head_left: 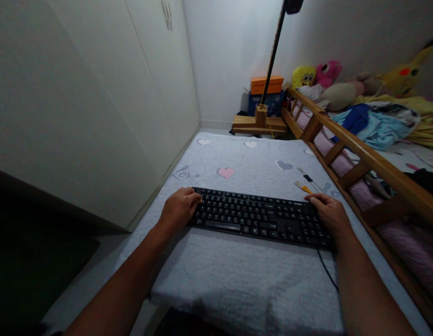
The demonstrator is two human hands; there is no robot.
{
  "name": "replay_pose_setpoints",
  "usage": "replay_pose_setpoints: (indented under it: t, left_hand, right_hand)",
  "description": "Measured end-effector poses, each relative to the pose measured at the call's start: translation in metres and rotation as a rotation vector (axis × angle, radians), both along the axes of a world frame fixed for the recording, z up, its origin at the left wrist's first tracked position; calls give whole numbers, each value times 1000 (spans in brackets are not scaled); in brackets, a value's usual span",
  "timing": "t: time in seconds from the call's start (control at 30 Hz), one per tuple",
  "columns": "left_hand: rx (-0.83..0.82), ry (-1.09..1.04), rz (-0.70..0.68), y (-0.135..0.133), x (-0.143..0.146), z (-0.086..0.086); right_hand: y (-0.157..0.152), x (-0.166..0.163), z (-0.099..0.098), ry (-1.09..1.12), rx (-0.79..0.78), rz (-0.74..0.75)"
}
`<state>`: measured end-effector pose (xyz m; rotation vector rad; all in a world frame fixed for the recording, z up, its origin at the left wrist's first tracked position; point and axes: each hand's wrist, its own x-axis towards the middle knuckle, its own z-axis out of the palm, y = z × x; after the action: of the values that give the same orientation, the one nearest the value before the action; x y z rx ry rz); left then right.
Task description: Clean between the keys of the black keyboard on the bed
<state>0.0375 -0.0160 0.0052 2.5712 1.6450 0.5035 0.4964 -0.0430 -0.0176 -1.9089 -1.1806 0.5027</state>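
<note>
A black keyboard (258, 217) lies across a pale quilted mat (244, 280) printed with hearts. My left hand (179, 208) grips the keyboard's left end, fingers curled over its edge. My right hand (329, 213) grips the right end the same way, thumb along the far edge. The keyboard's black cable (326, 270) trails off toward me from under the right end. Just beyond my right hand lie a small brush with an orange handle (303, 187) and a thin tool with a black band (308, 178).
White wardrobe doors (97, 102) close off the left side. A wooden bed rail (359, 151) runs along the right, with clothes and plush toys (328, 74) on the bed. A wooden stand with a dark pole (261, 119) and an orange box (267, 84) sit at the far end.
</note>
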Motion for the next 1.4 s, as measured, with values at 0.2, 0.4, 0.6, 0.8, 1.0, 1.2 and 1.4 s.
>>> replay_pose_setpoints:
  t: [0.2,0.4,0.6,0.8,1.0,1.2,1.4]
  left_hand:
    - [-10,-42,23,-1,-10,1]
    - [-4,-25,99,-3,-21,0]
    - [13,-61,151,-10,-33,2]
    - [3,-405,119,-27,-16,9]
    - [-232,-824,66,-52,28,6]
    - [-478,-1005,43,-74,72,14]
    - [-631,-1219,23,-77,103,24]
  right_hand:
    - [0,1,-1,-23,10,2]
    - [-1,2,-1,-43,-9,10]
    - [-1,2,1,-31,-17,49]
    - [-3,4,8,-43,-78,101]
    - [-8,-4,18,-174,89,22]
    - [-28,-42,49,-159,346,94]
    - [-49,-111,83,-41,285,760]
